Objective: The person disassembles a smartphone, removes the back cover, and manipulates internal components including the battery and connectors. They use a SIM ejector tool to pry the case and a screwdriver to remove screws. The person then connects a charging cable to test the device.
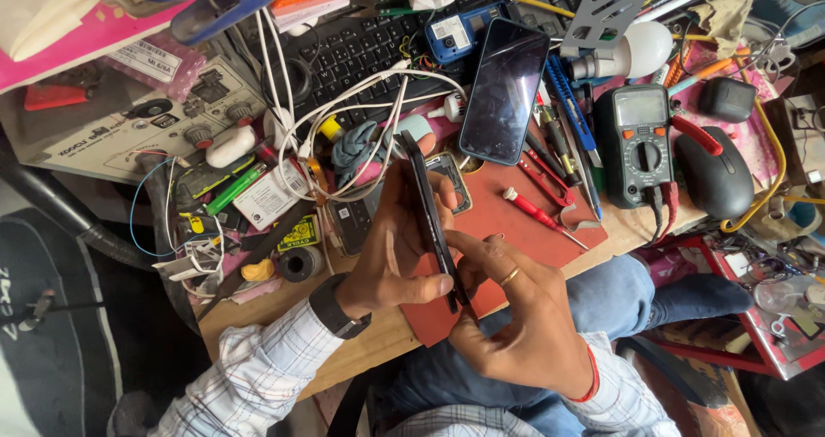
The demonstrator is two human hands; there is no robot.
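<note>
A cluttered workbench (361, 351), hardly a bare patch! One red mat (507, 239) sat at its near edge. Two phones: one lay flat (503, 93), one black phone (430, 218) stood edge-on above the mat, left hand (391, 248) clasping it, right hand (516, 317) fingertips pinching its lower edge.

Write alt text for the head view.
Both hands, left hand and right hand, grip a dark smartphone edge-on above a red mat on a cluttered repair bench, with a multimeter and a second phone nearby.
</note>
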